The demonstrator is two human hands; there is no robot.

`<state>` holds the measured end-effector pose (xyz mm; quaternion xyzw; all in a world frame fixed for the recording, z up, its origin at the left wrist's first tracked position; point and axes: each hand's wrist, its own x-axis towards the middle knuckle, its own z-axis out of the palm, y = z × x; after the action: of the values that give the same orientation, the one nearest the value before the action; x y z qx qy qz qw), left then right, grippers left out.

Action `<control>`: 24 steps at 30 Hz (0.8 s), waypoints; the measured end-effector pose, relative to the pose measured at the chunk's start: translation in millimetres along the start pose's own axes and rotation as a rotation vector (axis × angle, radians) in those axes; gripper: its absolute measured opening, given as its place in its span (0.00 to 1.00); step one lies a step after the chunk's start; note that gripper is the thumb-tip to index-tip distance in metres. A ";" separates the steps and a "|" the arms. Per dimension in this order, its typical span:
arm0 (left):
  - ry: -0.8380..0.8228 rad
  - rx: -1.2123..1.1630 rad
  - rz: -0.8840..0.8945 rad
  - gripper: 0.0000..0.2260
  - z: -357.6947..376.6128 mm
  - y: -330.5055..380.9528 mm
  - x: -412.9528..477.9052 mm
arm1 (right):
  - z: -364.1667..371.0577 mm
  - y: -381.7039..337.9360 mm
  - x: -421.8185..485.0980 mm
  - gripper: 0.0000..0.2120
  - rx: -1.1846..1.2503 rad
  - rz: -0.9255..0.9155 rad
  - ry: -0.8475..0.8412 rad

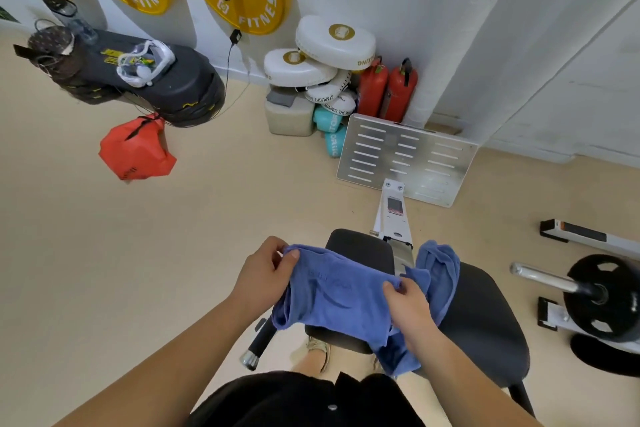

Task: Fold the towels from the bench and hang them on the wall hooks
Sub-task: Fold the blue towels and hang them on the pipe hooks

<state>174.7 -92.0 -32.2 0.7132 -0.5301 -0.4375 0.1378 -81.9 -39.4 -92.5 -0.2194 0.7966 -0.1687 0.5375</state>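
Observation:
A blue towel [332, 291] is stretched between my two hands above the black bench [485, 315]. My left hand [266, 270] pinches its upper left corner. My right hand [408, 305] grips its right edge, and the rest hangs down below. A second blue towel [440, 263] lies bunched on the bench just behind my right hand. No wall hooks are in view.
A metal footplate [405, 159] stands ahead of the bench. A barbell with a black plate [602, 295] lies at the right. Boxing pads [332, 45], two red extinguishers [388, 90], a red bag [138, 152] and stacked black steps [180, 83] line the wall.

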 end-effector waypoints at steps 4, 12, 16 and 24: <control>-0.099 0.061 0.009 0.09 27.4 21.1 -8.8 | -7.9 1.3 -13.9 0.03 0.008 -0.092 0.028; -0.207 0.243 0.137 0.07 125.2 60.5 -9.3 | -50.8 22.4 -20.2 0.09 0.080 -0.001 -0.172; -0.266 0.288 0.101 0.06 157.3 62.9 -6.5 | -63.4 35.3 -23.6 0.16 0.007 -0.001 -0.265; -0.245 0.279 0.032 0.11 138.8 46.3 -9.7 | -65.7 41.7 -27.4 0.11 -0.044 -0.077 -0.277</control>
<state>37.8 -64.9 -77.4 0.6580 -0.6099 -0.4411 -0.0212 -141.1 12.6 -68.1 -0.2828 0.7093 -0.1397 0.6304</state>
